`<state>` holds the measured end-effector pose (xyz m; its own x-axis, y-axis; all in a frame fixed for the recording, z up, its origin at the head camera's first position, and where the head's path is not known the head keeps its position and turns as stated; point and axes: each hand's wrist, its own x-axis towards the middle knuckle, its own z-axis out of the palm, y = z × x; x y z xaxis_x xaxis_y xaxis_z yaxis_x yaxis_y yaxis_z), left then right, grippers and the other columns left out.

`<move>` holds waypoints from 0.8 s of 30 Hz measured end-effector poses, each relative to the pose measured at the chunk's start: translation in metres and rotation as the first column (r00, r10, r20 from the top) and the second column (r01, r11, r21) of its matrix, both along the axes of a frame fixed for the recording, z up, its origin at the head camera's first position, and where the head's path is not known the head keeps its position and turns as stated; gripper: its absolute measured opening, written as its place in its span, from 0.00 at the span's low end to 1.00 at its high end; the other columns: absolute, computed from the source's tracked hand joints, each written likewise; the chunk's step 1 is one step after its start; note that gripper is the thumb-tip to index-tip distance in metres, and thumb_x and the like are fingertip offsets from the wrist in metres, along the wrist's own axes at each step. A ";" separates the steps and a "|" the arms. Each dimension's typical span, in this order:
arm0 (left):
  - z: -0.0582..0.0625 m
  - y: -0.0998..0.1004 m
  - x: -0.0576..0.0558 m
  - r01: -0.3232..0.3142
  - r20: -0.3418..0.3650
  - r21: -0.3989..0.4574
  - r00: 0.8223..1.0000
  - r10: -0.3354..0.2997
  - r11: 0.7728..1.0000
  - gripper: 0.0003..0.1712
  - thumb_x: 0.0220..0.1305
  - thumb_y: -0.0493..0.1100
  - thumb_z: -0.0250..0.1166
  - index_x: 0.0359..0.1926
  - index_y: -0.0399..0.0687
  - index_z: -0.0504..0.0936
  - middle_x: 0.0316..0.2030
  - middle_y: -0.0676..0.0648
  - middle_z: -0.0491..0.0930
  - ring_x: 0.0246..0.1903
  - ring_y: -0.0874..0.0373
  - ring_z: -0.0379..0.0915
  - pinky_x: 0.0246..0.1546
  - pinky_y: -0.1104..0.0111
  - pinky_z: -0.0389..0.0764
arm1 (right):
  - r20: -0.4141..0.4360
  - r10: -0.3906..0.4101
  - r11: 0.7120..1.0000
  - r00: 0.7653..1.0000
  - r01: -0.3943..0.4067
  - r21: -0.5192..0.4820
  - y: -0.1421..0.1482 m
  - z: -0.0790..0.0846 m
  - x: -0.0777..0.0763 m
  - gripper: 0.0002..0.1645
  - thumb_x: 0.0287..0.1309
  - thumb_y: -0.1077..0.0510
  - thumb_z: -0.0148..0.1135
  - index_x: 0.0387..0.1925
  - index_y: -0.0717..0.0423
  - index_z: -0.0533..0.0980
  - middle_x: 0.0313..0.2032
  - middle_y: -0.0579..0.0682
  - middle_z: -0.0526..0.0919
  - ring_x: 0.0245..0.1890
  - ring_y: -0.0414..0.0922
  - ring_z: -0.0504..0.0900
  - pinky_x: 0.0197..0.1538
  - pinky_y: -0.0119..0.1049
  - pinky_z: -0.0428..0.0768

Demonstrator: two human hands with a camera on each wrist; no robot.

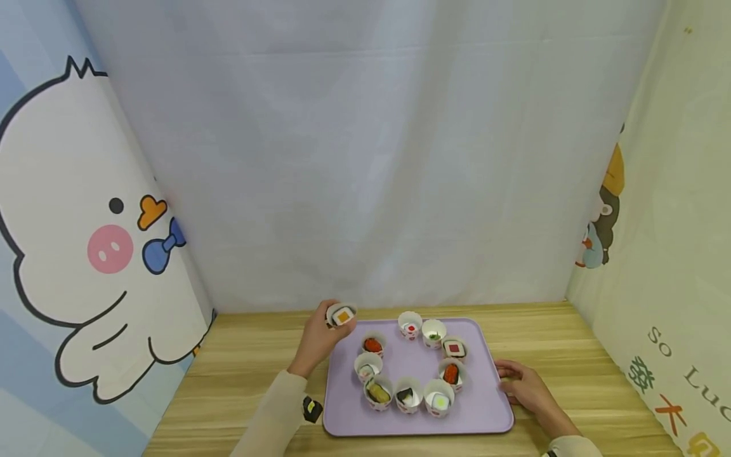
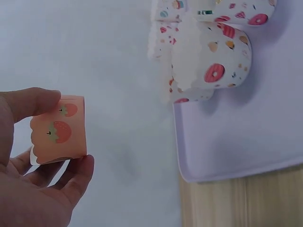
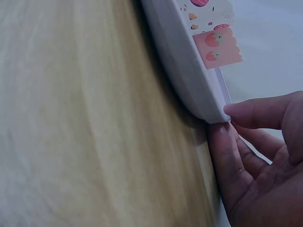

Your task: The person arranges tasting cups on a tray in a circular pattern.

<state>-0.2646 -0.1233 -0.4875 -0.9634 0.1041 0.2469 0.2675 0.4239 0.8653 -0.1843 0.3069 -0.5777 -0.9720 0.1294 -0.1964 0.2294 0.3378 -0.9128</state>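
My left hand (image 1: 317, 337) grips a pink paper baking cup (image 2: 59, 132) printed with strawberries, held up at the tray's back left corner. In it, the head view shows a sushi roll (image 1: 343, 316) with an orange centre. A lilac tray (image 1: 417, 426) lies on the table, bearing a ring of paper cups with sushi pieces. Along its right edge my right hand (image 1: 526, 386) pinches the rim; the right wrist view has the thumb (image 3: 258, 111) over the rim and fingers below. Closest to the held cup on the tray is one with red-topped sushi (image 1: 374, 345).
Other cups hold a second red-topped piece (image 1: 450, 374), a roll with a red centre (image 1: 454, 348) and a roll with a light green centre (image 1: 440, 402). A pale curtain (image 1: 371, 158) hangs behind the wooden table (image 1: 257, 355), with printed cloths at both sides.
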 end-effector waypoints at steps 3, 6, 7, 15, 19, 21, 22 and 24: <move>0.003 0.008 -0.003 0.027 0.013 -0.001 1.000 -0.027 1.000 0.31 0.57 0.45 0.72 0.60 0.44 0.72 0.48 0.40 0.81 0.42 0.52 0.78 0.39 0.64 0.79 | -0.002 -0.003 1.000 1.000 0.003 0.002 0.000 0.000 0.000 0.34 0.48 0.73 0.60 0.62 0.71 0.69 0.43 0.55 0.80 0.34 0.43 0.80 0.32 0.36 0.83; 0.005 0.014 -0.007 0.055 0.020 -0.011 0.998 -0.055 0.998 0.31 0.59 0.45 0.70 0.61 0.44 0.71 0.49 0.38 0.80 0.41 0.53 0.77 0.37 0.65 0.79 | -0.001 -0.004 1.000 1.000 0.004 -0.004 0.000 0.000 0.000 0.34 0.49 0.73 0.60 0.62 0.71 0.69 0.43 0.56 0.80 0.34 0.43 0.80 0.32 0.37 0.83; 0.005 0.016 -0.008 0.061 0.023 -0.014 0.998 -0.060 0.998 0.31 0.59 0.45 0.70 0.61 0.44 0.71 0.49 0.39 0.80 0.41 0.53 0.77 0.37 0.65 0.79 | 0.000 -0.005 1.000 1.000 0.005 -0.007 0.000 0.000 0.000 0.34 0.49 0.73 0.60 0.62 0.71 0.69 0.44 0.56 0.79 0.34 0.42 0.80 0.32 0.37 0.83; 0.002 0.033 -0.022 0.059 0.014 -0.034 0.998 -0.058 0.998 0.29 0.58 0.45 0.71 0.58 0.44 0.72 0.46 0.40 0.81 0.38 0.54 0.77 0.37 0.65 0.79 | -0.001 -0.007 1.000 1.000 0.007 -0.004 0.000 0.000 -0.001 0.34 0.48 0.73 0.60 0.61 0.71 0.69 0.43 0.55 0.80 0.34 0.42 0.80 0.33 0.36 0.83; -0.002 0.042 -0.029 0.062 0.028 -0.031 0.998 -0.061 0.998 0.28 0.57 0.43 0.71 0.57 0.43 0.73 0.45 0.39 0.81 0.38 0.53 0.76 0.37 0.65 0.78 | -0.001 -0.011 1.000 1.000 0.011 0.002 0.000 0.000 -0.001 0.34 0.48 0.73 0.61 0.61 0.70 0.70 0.43 0.54 0.80 0.33 0.41 0.80 0.32 0.36 0.83; -0.004 0.047 -0.032 0.066 0.045 -0.030 0.997 -0.064 0.997 0.28 0.57 0.42 0.71 0.57 0.42 0.73 0.46 0.38 0.81 0.38 0.52 0.76 0.37 0.64 0.78 | -0.001 -0.012 1.000 1.000 0.012 0.000 0.000 0.000 -0.001 0.34 0.48 0.74 0.61 0.61 0.70 0.70 0.43 0.55 0.80 0.33 0.41 0.80 0.32 0.36 0.83; -0.005 0.049 -0.033 0.067 0.059 -0.029 0.996 -0.065 0.997 0.28 0.57 0.42 0.71 0.57 0.42 0.72 0.46 0.38 0.81 0.38 0.52 0.76 0.37 0.64 0.77 | -0.001 -0.011 1.000 1.000 0.011 0.001 0.000 0.000 -0.001 0.34 0.48 0.74 0.61 0.61 0.71 0.69 0.43 0.55 0.80 0.33 0.41 0.80 0.32 0.36 0.83; -0.008 0.054 -0.035 0.070 0.084 -0.029 0.994 -0.068 0.997 0.29 0.57 0.43 0.71 0.57 0.42 0.72 0.46 0.39 0.80 0.38 0.53 0.75 0.37 0.65 0.77 | 0.000 -0.011 1.000 1.000 0.011 -0.001 0.000 0.000 -0.001 0.34 0.49 0.74 0.61 0.61 0.71 0.69 0.43 0.56 0.80 0.33 0.41 0.80 0.32 0.37 0.83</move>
<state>-0.3000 -0.0693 -0.4960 -0.9708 0.1775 0.1615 0.2246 0.4348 0.8720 -0.1850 0.3065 -0.5773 -0.9704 0.1399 -0.1968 0.2334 0.3344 -0.9131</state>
